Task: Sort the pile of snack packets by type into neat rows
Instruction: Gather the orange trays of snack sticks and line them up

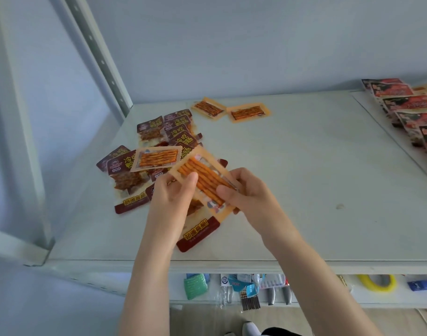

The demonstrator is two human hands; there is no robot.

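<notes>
While left hand (173, 197) and right hand (244, 192) pinch orange packet (206, 181) by opposite edges, it hangs over maroon pile (156, 132) at shelf (304, 178) left. Orange pair (208, 108) side by side behind; red packets (411, 112) far right.

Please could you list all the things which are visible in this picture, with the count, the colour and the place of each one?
orange packets: four, orange; two at the back of the shelf, one on the pile, one held
maroon packets: several, dark maroon, piled at the left
red-black packets: a row, count unclear, right edge
shelf: one, white, under everything
green pack, yellow ring, blue box: one each, lower shelf
left hand, right hand: both pinch the held orange packet
</notes>
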